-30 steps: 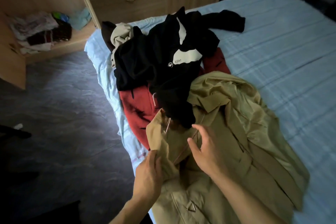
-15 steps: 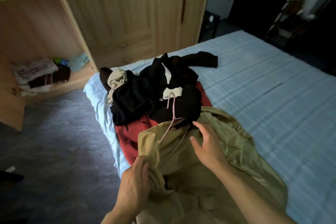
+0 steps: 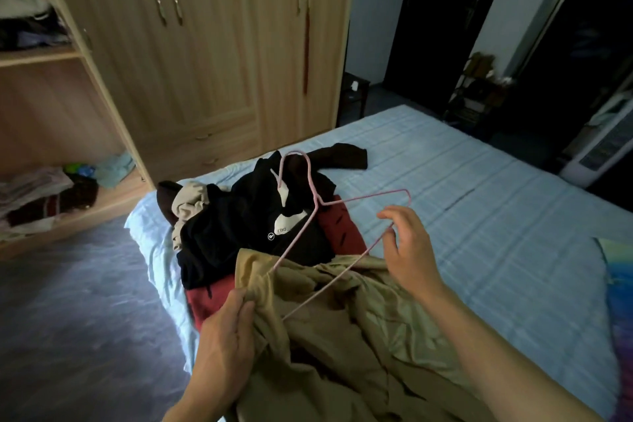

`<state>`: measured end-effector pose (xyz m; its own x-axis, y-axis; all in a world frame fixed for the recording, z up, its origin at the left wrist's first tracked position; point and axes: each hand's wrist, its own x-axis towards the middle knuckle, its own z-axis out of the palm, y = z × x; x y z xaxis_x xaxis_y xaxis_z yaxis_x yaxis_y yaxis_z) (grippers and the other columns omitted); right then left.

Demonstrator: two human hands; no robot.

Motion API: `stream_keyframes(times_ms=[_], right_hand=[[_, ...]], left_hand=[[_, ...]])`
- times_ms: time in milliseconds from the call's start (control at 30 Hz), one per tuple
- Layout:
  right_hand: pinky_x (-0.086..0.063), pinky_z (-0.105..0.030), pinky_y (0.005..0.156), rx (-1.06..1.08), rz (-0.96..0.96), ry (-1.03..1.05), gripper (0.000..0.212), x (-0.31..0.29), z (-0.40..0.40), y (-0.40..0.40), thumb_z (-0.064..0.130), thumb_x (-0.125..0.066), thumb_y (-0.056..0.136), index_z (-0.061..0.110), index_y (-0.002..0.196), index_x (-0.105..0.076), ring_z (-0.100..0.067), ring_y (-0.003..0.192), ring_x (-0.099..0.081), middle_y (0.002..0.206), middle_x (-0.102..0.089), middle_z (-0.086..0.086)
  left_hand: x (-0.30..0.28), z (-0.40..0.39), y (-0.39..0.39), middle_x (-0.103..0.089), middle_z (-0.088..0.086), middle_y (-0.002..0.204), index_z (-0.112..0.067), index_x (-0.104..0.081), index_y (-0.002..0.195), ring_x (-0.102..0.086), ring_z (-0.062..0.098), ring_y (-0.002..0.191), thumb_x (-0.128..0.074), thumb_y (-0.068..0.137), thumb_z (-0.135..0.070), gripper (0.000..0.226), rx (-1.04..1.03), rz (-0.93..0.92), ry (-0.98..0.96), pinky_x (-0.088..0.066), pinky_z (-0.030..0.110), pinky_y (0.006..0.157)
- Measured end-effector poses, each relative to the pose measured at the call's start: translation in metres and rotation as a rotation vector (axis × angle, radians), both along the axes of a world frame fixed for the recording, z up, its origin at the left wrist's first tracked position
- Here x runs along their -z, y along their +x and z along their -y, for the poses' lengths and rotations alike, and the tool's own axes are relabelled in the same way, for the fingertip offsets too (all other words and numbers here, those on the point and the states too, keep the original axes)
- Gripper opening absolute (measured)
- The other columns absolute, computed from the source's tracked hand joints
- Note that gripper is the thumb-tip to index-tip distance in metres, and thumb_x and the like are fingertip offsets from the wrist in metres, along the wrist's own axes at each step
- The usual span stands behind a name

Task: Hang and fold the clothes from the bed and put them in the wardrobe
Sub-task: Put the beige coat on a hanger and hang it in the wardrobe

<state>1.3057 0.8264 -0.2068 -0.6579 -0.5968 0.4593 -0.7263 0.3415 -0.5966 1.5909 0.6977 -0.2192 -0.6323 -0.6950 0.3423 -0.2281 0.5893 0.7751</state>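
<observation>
A tan coat [image 3: 342,336] lies across the near end of the bed [image 3: 479,209]. My left hand [image 3: 224,343] pinches the coat's left shoulder. A thin pink wire hanger [image 3: 315,209] stands half out of the coat, its left arm inside the shoulder. My right hand [image 3: 407,247] holds the hanger's right corner with curled fingers. Behind lie a black top with white patches [image 3: 253,223], a red garment [image 3: 342,233] and a beige piece [image 3: 188,205]. The wooden wardrobe [image 3: 205,62] stands beyond the bed.
The wardrobe's left bay is open, with folded clothes on its low shelf [image 3: 51,195] and more on an upper shelf [image 3: 30,20]. Dark floor [image 3: 75,301] lies left of the bed. A white appliance [image 3: 603,144] stands at far right, and a dark doorway at the back.
The hanger has come up out of the coat and my right hand now grips its right corner. My view has tilted up, showing more wardrobe.
</observation>
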Motion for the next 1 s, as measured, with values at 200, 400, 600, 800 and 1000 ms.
stream_keyframes(times_ms=[200,400,600,800,1000], right_hand=[[-0.031,-0.025,0.109,0.014,0.041,0.158,0.039,0.002,-0.026,-0.016,0.007,-0.062,0.089,0.012,0.127,-0.06,-0.021,0.13,-0.046,0.137,-0.052,-0.005],[-0.029,-0.028,0.114,0.002,0.121,0.103,0.049,-0.007,-0.016,-0.004,0.012,-0.062,0.092,0.017,0.139,-0.052,-0.015,0.138,-0.039,0.15,-0.042,-0.001],[-0.03,-0.028,0.114,-0.055,0.205,0.22,0.053,0.02,0.03,0.007,0.02,-0.061,0.094,0.018,0.145,-0.045,-0.016,0.138,-0.04,0.15,-0.041,0.0],[-0.032,-0.017,0.095,-0.032,0.367,0.463,0.047,0.072,0.061,-0.002,0.025,-0.06,0.095,0.017,0.14,-0.05,-0.013,0.125,-0.049,0.14,-0.05,0.0],[-0.039,-0.021,0.096,0.076,0.503,0.591,0.043,0.129,0.085,-0.028,0.027,-0.063,0.093,0.017,0.135,-0.055,-0.015,0.121,-0.053,0.135,-0.055,-0.001]], left_hand=[[-0.042,0.023,-0.037,-0.055,-0.013,0.075,-0.034,-0.051,0.086,-0.055,0.009,0.062,-0.039,0.099,-0.029,0.018,0.142,-0.019,-0.081,-0.038,0.013,0.053],[-0.097,0.072,-0.052,-0.055,-0.019,0.081,-0.024,-0.056,0.095,-0.057,0.001,0.078,-0.039,0.097,-0.029,0.018,0.157,0.073,-0.287,-0.041,0.013,0.064],[-0.058,0.131,-0.053,-0.055,-0.006,0.077,-0.018,-0.054,0.089,-0.054,0.01,0.07,-0.033,0.096,-0.036,0.029,0.1,0.207,-0.279,-0.043,0.033,0.064],[0.026,0.198,-0.076,-0.05,-0.002,0.08,-0.021,-0.047,0.086,-0.048,0.018,0.069,-0.04,0.101,-0.025,0.017,0.077,0.349,-0.277,-0.038,0.034,0.063],[0.088,0.253,-0.085,-0.05,0.007,0.08,-0.009,-0.05,0.086,-0.057,0.034,0.071,-0.051,0.097,-0.008,0.012,-0.006,0.553,-0.149,-0.04,0.04,0.062]])
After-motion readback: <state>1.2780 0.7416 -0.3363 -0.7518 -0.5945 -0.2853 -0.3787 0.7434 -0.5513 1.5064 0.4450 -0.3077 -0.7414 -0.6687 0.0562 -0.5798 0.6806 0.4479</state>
